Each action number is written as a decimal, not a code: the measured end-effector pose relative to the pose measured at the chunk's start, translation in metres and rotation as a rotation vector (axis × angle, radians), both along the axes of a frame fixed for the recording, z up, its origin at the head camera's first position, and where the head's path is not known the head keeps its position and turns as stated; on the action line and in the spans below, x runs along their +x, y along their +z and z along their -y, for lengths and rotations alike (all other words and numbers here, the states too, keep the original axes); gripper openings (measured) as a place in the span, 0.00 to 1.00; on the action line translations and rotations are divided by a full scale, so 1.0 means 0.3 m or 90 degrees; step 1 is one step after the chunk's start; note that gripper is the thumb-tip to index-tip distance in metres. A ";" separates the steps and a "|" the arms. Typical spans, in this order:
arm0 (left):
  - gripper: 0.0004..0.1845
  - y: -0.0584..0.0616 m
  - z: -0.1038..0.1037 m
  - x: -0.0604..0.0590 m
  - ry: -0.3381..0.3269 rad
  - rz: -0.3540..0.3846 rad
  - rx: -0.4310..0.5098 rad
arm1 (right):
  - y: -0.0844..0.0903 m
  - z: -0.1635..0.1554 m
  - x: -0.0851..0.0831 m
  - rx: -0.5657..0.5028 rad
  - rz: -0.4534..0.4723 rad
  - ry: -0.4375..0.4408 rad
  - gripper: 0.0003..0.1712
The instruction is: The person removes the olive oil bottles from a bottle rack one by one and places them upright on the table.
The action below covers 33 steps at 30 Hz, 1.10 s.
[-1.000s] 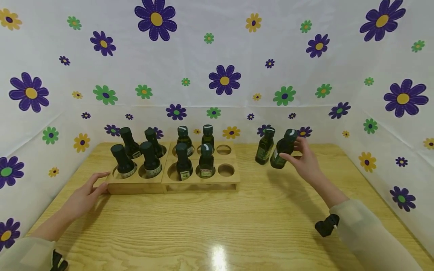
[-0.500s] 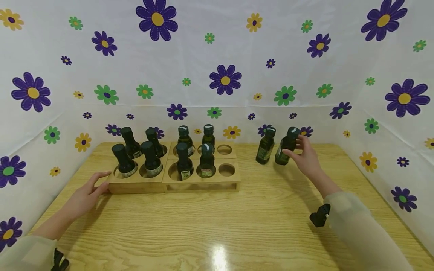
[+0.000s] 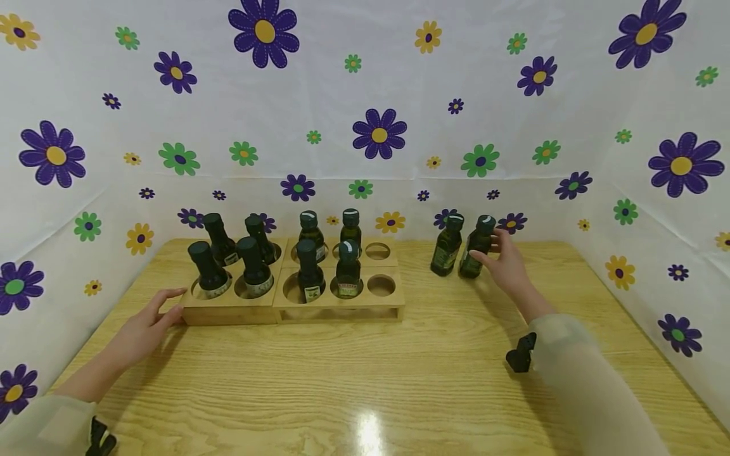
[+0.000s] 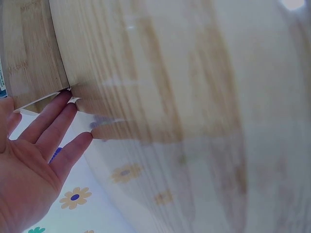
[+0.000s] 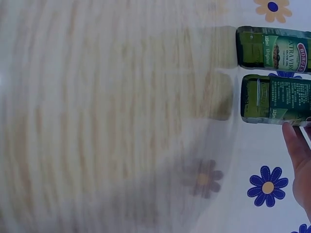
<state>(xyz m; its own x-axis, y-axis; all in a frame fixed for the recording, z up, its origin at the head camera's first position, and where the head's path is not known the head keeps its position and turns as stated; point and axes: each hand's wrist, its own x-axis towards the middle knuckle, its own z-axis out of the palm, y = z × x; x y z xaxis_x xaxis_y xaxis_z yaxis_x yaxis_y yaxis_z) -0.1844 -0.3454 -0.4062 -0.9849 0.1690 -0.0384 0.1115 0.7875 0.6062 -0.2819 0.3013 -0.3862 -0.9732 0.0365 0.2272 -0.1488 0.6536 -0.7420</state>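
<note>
On the right of the table, my right hand (image 3: 506, 261) holds a dark green olive oil bottle (image 3: 473, 256) between thumb and fingers. It stands close beside a matching olive oil bottle (image 3: 446, 250), whose label reads "Borges" in the right wrist view. There the thumb (image 5: 294, 143) touches the held bottle (image 5: 267, 99) low on its side. My left hand (image 3: 139, 330) rests its fingers against the left end of a wooden bottle rack (image 3: 228, 315). In the left wrist view those fingers (image 4: 56, 119) are extended and touch the rack's lower edge (image 4: 36, 53).
Several dark bottles stand in the rack's round holes, long-necked ones (image 3: 208, 272) on the left and shorter ones (image 3: 348, 269) in the right part. Two holes at the rack's right end (image 3: 380, 286) hold no bottle. A flower-printed cloth (image 3: 319, 95) surrounds the wooden table (image 3: 319, 380).
My right hand first carried its bottle slightly right, then back left. It has gone from tilted to more upright beside the other bottle. The left hand has stayed at the rack.
</note>
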 end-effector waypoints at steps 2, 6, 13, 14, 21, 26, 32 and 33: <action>0.29 -0.001 0.001 -0.001 0.000 0.001 -0.001 | -0.007 0.002 -0.005 -0.001 0.004 0.002 0.43; 0.29 -0.002 0.003 -0.002 0.000 0.003 -0.002 | -0.019 0.008 -0.014 -0.001 0.009 0.005 0.44; 0.29 -0.001 0.001 -0.001 0.003 0.004 0.001 | -0.021 0.019 -0.022 -0.005 0.013 0.013 0.44; 0.29 0.000 0.001 0.000 0.004 0.003 0.002 | -0.021 0.020 -0.022 -0.003 0.016 0.013 0.44; 0.29 0.003 -0.003 0.003 0.007 0.000 0.003 | -0.022 0.027 -0.023 0.004 0.021 0.017 0.44; 0.29 0.003 -0.001 0.003 0.005 -0.003 0.004 | -0.025 0.025 -0.025 0.004 0.024 0.021 0.44; 0.29 0.002 -0.001 0.004 0.004 -0.004 0.004 | -0.025 0.019 -0.014 -0.025 -0.004 0.032 0.46; 0.29 0.003 -0.002 0.004 0.004 -0.003 0.004 | -0.024 0.017 -0.012 -0.033 -0.013 0.035 0.46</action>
<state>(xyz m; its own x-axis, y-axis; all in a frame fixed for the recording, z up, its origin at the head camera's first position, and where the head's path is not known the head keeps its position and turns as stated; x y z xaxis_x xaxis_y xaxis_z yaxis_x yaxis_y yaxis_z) -0.1831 -0.3447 -0.4053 -0.9860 0.1635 -0.0319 0.1103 0.7843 0.6106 -0.2854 0.2962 -0.3934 -0.9691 -0.0044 0.2465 -0.1990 0.6044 -0.7714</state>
